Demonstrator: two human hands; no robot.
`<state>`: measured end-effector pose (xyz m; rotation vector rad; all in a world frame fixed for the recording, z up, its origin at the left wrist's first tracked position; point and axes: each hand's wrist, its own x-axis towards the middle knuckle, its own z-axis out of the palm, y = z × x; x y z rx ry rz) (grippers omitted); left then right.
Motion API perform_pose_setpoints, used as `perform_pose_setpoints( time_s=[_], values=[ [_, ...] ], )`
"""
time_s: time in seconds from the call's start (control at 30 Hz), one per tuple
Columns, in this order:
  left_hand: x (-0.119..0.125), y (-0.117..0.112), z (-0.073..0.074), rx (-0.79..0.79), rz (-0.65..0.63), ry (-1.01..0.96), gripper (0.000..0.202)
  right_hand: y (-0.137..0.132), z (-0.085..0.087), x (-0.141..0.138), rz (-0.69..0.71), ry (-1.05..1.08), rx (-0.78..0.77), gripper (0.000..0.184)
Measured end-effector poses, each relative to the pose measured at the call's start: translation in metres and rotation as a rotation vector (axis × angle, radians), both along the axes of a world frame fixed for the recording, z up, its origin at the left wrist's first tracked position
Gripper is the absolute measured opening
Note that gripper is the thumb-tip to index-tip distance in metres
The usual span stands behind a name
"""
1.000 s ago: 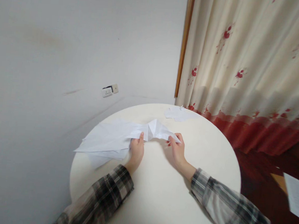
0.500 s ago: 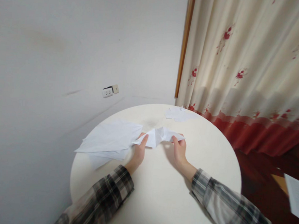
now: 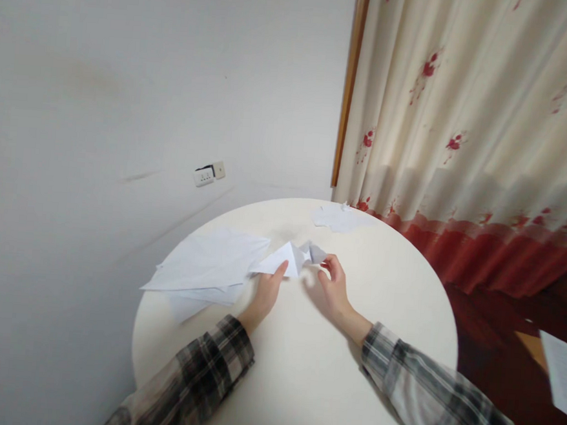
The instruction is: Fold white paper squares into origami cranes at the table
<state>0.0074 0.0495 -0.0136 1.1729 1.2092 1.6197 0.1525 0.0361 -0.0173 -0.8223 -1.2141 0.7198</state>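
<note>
A folded piece of white paper (image 3: 285, 260) is held above the middle of the round table. My left hand (image 3: 267, 294) pinches its left part, thumb on top and fingers underneath. The paper's right part (image 3: 315, 252) is creased and angled upward, with a shaded face. Beside that end, my right hand (image 3: 335, 286) has its thumb and index finger apart; its fingertips reach the paper's edge, and the thumb is off it. Both arms wear plaid sleeves.
White sheets (image 3: 207, 259) lie overlapping on the left of the white table (image 3: 292, 368). More paper pieces (image 3: 336, 216) rest at its far edge. A wall with a socket (image 3: 203, 176) stands behind, a patterned curtain (image 3: 464, 121) to the right. Papers (image 3: 563, 374) appear at lower right.
My right thumb has come off the paper's right part, which has folded upward and inward. The right hand has shifted slightly left, and my left thumb has slid right along the paper.
</note>
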Motion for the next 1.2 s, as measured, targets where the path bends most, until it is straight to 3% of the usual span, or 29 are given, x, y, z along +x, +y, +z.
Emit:
perform_pose_setpoints(
  time_s=[0.3, 0.77, 1.0, 1.2],
  values=[
    [-0.005, 0.008, -0.010, 0.073, 0.017, -0.160, 0.033, 0.004, -0.001, 0.002, 0.018, 0.072, -0.118, 0.011],
    [-0.005, 0.008, -0.012, 0.040, -0.034, -0.170, 0.029, 0.007, -0.009, -0.005, 0.219, -0.042, -0.218, 0.039],
    [-0.004, 0.006, -0.005, -0.022, -0.029, -0.226, 0.034, 0.003, -0.006, -0.007, 0.236, -0.013, -0.187, 0.037],
    [-0.005, 0.007, -0.006, 0.029, -0.038, -0.195, 0.040, 0.003, -0.006, -0.010, 0.274, 0.062, -0.194, 0.026]
  ],
)
